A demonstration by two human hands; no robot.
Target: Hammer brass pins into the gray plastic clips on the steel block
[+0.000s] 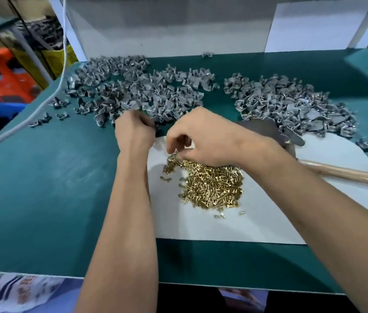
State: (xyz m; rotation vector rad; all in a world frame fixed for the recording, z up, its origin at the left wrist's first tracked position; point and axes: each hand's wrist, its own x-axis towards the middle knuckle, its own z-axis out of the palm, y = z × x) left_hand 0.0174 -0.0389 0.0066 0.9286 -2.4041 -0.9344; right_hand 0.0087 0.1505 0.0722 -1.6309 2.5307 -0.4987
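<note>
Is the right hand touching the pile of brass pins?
Touching. The head view shows the right hand with its fingertips down in the top edge of the pile of brass pins, pinching at them.

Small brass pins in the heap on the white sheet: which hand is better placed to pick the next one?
Probably the right hand: its fingertips already touch the small brass pins. The left hand is curled beside the gray plastic clips.

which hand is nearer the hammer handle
Right. The right hand is over the brass pins, just left of the hammer handle; the left hand is farther left.
</note>
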